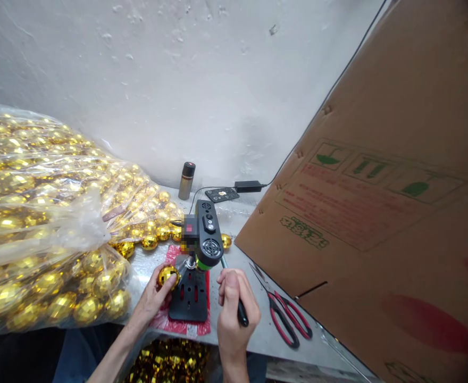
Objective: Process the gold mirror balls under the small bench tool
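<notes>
My left hand (156, 291) is closed around a gold mirrored ball (168, 277), left of a small black machine (209, 234) with round vents. The ball sits close to the machine's metal tip (190, 262). My right hand (237, 299) grips a tool with a black handle (242, 314); its thin bluish shaft points up toward the machine's right side. Below the machine is a black slotted base plate (189, 303) on red plastic wrap (162, 322). Another gold ball (226, 241) lies behind the machine, to its right.
Clear bags of gold balls (50, 213) fill the left side. A large cardboard box (361, 213) leans in from the right, beside red-and-black scissors (285, 316). A spray can (186, 181), a dark phone-like slab (222, 194) and a power adapter (248, 186) stand or lie near the wall.
</notes>
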`<state>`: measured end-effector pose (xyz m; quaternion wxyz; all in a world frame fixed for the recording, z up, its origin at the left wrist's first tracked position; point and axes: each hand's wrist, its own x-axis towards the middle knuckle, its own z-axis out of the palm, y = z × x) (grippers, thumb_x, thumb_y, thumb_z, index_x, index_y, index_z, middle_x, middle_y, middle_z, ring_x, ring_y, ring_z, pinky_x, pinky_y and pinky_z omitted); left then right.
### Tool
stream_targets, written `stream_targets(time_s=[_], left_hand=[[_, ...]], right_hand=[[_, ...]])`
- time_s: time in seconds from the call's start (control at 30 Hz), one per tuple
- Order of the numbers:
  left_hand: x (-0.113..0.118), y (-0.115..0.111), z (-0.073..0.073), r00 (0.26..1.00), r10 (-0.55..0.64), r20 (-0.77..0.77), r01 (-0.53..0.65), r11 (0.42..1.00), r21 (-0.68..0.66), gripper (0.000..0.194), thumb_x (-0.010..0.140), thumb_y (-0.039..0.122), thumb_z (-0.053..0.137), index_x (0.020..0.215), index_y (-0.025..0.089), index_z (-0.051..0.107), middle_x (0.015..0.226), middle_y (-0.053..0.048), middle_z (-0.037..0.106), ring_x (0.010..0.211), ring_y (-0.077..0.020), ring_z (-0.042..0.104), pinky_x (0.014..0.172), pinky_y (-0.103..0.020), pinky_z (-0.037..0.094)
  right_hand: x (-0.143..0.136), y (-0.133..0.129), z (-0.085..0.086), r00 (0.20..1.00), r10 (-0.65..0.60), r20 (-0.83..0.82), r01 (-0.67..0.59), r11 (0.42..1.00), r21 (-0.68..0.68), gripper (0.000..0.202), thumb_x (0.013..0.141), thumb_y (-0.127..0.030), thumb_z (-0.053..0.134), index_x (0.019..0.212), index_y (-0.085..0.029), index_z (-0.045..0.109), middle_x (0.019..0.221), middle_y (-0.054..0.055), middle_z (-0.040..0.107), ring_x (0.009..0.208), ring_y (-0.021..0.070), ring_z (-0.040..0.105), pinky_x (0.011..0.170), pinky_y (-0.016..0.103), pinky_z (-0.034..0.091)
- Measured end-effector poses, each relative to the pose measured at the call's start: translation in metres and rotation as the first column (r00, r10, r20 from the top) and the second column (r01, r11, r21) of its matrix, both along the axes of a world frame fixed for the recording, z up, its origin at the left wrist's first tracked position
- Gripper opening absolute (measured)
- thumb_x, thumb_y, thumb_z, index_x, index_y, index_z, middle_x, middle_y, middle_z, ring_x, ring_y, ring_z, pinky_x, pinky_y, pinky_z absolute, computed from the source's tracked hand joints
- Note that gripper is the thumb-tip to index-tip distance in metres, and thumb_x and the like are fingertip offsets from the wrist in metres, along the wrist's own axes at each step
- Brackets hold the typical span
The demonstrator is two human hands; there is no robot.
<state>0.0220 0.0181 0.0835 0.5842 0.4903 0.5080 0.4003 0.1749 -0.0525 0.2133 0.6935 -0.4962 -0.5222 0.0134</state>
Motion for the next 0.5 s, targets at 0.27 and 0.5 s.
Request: stream_targets(time_s=[0.27,0.5], left_hand=[[0.011,-0.004,-0.003,0.977,-0.061,-0.206,0.116,0.957,0.267,0.055,0.094,0.061,0.058,0.134,0.025,0.066,0.127,-0.010,0.075,0.107,-0.0285,0.075,0.092,-0.043,0.063],[0.020,-0.005,-0.024,0.906,0.015,-0.422,0.228,0.823,0.520,0.049,0.090,0.041,0.066,0.135,0.022,0.064,0.129,-0.015,0.077,0.119,-0.0341,0.074,0.104,-0.054,0.060]], right_hand=[[0.002,0.001,0.007,1.000,0.012,0.019,-0.012,1.000,0.002,0.036,0.109,-0.019,0.047,0.073,-0.022,0.051,0.068,-0.005,0.048,0.060,0.0096,0.050,0.057,0.022,0.040],[0.001,0.000,0.003,1.000,-0.005,0.018,0.006,1.000,-0.029,0.033,0.109,-0.020,0.047,0.077,-0.023,0.054,0.069,-0.005,0.049,0.057,0.0099,0.047,0.053,0.023,0.038]])
